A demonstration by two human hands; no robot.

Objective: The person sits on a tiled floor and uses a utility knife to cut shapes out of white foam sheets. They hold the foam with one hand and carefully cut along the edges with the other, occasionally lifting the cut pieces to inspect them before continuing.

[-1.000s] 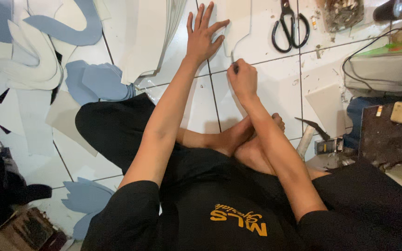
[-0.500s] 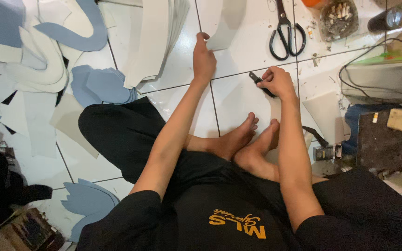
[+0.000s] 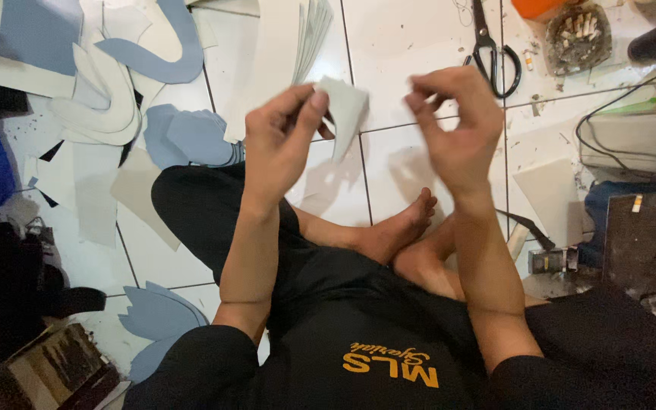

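Above white tiled floor (image 3: 419,45): left hand (image 3: 282,140), raised off floor since earlier, pinches small white paper cutout (image 3: 345,110); right hand (image 3: 457,121) lifted alongside, fingers curled, pen gone; black-handled scissors (image 3: 491,53) beyond.

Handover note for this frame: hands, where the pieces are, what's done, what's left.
Left hand: raised, pinching a small white cut piece between thumb and fingers.
Right hand: raised beside it, fingers curled, apart from the piece; whether it holds anything cannot be told.
Scissors: on the tiled floor beyond the hands, untouched.
Done: white and blue cut shapes lie piled at the left; a white sheet stack lies ahead.
Left: the held piece is not yet set down.
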